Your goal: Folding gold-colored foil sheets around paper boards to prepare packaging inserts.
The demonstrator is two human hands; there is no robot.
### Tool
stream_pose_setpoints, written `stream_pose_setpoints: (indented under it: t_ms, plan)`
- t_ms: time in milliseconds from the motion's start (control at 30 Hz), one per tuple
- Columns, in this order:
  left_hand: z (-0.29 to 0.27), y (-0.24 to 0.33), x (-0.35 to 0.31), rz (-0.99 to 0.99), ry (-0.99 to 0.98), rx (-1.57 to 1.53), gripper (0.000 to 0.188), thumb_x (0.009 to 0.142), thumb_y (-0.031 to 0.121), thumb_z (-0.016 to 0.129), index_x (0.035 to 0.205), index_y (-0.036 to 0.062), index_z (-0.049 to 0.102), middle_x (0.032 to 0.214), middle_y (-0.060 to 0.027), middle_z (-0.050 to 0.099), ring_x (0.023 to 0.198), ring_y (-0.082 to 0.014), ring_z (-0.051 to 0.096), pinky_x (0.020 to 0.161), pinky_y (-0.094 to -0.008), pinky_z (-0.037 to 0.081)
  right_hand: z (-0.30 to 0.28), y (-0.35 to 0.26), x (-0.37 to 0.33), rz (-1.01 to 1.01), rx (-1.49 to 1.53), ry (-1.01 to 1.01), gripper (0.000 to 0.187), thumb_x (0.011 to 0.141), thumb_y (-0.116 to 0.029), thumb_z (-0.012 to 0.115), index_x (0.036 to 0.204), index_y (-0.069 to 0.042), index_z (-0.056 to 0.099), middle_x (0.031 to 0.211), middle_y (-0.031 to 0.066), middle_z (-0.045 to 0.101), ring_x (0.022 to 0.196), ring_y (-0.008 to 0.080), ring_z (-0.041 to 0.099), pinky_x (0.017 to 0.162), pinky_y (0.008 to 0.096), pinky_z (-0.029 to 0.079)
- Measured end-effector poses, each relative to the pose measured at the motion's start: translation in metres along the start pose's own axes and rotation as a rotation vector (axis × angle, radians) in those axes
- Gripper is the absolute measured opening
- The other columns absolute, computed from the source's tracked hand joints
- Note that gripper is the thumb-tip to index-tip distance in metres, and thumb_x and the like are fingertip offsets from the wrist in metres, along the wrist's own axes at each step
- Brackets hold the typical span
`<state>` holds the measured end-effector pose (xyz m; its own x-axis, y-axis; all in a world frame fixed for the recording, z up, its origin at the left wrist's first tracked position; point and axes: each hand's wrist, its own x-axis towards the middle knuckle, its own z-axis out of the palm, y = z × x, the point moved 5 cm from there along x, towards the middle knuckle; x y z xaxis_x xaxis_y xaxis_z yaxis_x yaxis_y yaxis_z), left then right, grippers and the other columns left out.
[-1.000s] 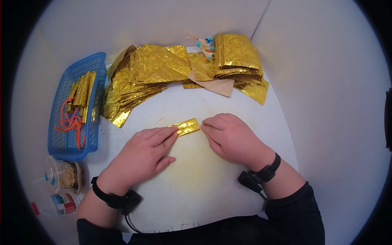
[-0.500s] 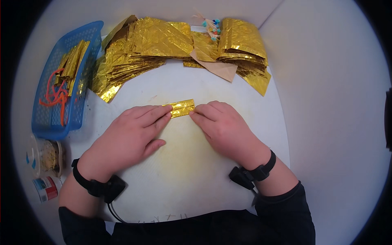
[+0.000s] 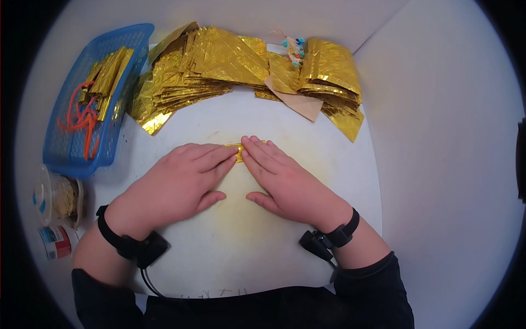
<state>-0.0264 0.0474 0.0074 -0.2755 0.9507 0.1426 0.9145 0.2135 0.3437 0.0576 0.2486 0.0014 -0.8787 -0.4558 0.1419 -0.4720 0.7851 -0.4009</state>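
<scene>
One folded gold strip (image 3: 239, 154), largely covered by fingers, was recorded flat on the white tabletop (image 3: 235, 252), on the near side of the piled gold sheets (image 3: 224, 60). Left hand (image 3: 183, 176): fingers laid on the strip's left part, thumb spread wide, nothing clasped. Right hand (image 3: 290, 178): fingers laid over the right part, thumb likewise wide, nothing clasped. Blue basket (image 3: 70, 166): noted at far left. Risks, as judged: the strip could be skewed by uneven pressing; its folds could be loosened were pressure lifted early; its surface could be wrinkled were the hands dragged apart.
</scene>
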Motion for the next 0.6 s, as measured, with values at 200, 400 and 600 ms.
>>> stream_pose_setpoints:
  t_ms: [200, 400, 600]
  plan:
    - [0.001, -0.004, -0.006, 0.02, -0.005, 0.076, 0.075, 0.099, 0.032, 0.08, 0.163, 0.0001, 0.06, 0.17, -0.0155, 0.059, 0.154, -0.0341, 0.058, 0.129, -0.0493, 0.045, 0.005, -0.001, -0.001, 0.033, -0.133, -0.098, 0.094, 0.106, -0.049, 0.079, 0.173, 0.005, 0.043, 0.184, 0.0249, 0.039, 0.173, 0.0382, 0.034, 0.143, 0.0539, 0.028]
    - [-0.01, -0.009, -0.009, 0.007, -0.051, 0.147, 0.071, 0.101, 0.034, 0.079, 0.165, 0.0081, 0.062, 0.176, -0.0065, 0.057, 0.161, -0.0295, 0.053, 0.133, -0.053, 0.039, 0.004, -0.001, -0.001, 0.038, -0.139, -0.087, 0.093, 0.106, -0.051, 0.078, 0.174, 0.003, 0.044, 0.185, 0.0233, 0.038, 0.174, 0.0365, 0.034, 0.143, 0.0544, 0.026]
    - [-0.022, -0.017, -0.014, 0.049, -0.038, 0.265, 0.055, 0.098, 0.03, 0.083, 0.151, 0.0157, 0.075, 0.174, -0.0026, 0.06, 0.159, -0.0256, 0.056, 0.132, -0.0506, 0.042, 0.003, -0.002, -0.002, 0.037, -0.13, -0.078, 0.092, 0.107, -0.051, 0.077, 0.173, 0.002, 0.044, 0.185, 0.0229, 0.039, 0.174, 0.0361, 0.034, 0.143, 0.0546, 0.026]
